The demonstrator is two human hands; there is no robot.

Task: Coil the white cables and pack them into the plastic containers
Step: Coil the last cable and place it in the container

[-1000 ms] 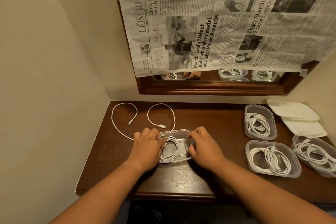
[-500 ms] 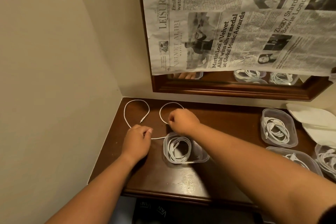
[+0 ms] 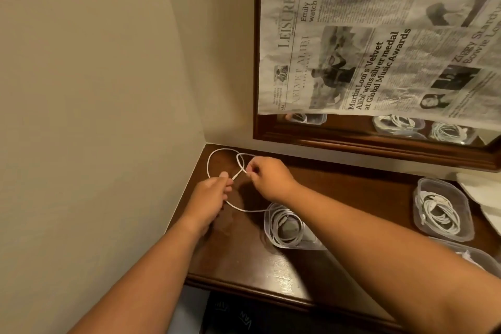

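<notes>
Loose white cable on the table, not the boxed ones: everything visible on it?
The loose cable is thin, white, smooth, seemingly plastic-sheathed, not yet coiled. It lies on the dark wooden table in the back left corner, in open loops that cross. The left hand pinches it near a small plug end; the right hand pinches it close by. One run curves from under the left hand toward the nearest container.

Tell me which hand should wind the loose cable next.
Probably the right: the right hand pinches the white cable beside its far loop, while the left hand grips it nearer, as an anchor.
</notes>
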